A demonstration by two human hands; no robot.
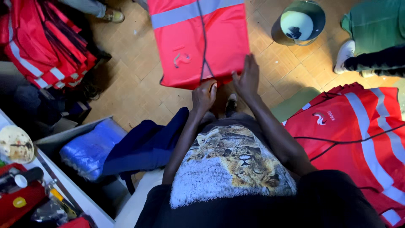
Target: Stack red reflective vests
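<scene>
Fingers of the left hand [204, 96] curl closed around the bottom hem of a red safety vest [198, 42], pinching the cloth near the lower middle of the frame's upper half, while the right hand [247, 78] lies flat against the vest's lower right corner with its fingers stretched out and slightly spread, pressing on the fabric rather than gripping it. This vest hangs spread out at upper centre, with a grey reflective band across its top and a dark line of trim running down its middle. Both forearms reach up from the person's dark shirt, which fills the lower centre and carries a printed picture of big cats. At right a stack of red vests [358, 135] with grey stripes lies spread flat, well apart from the hands. At upper left another heap of red vests [42, 46] is piled loosely. A metal bucket [301, 21] stands on the wooden parquet floor [130, 84] at upper right, and beside it, at the far right edge, another person's leg and a white shoe [344, 55] show. A dark blue cloth [145, 145] lies left of the person's body, next to a blue plastic bundle [90, 147] at lower left.
</scene>
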